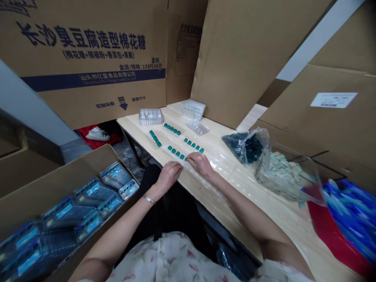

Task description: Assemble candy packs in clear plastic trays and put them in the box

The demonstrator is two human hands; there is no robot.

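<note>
Several rows of small teal pieces (176, 153) lie in clear trays on the light wooden table (258, 203). My left hand (169, 174) rests at the table's near edge, fingers curled down beside the nearest row. My right hand (199, 162) sits with bent fingertips touching the end of that nearest row; what they pinch, if anything, is too small to see. A bracelet circles my left wrist.
A clear bag of dark teal pieces (245, 147) and a bag of pale packets (282, 172) lie to the right. White trays (150, 116) stand at the back. A carton of blue-labelled packs (76, 211) sits to the left. Large cardboard boxes (88, 58) wall the table.
</note>
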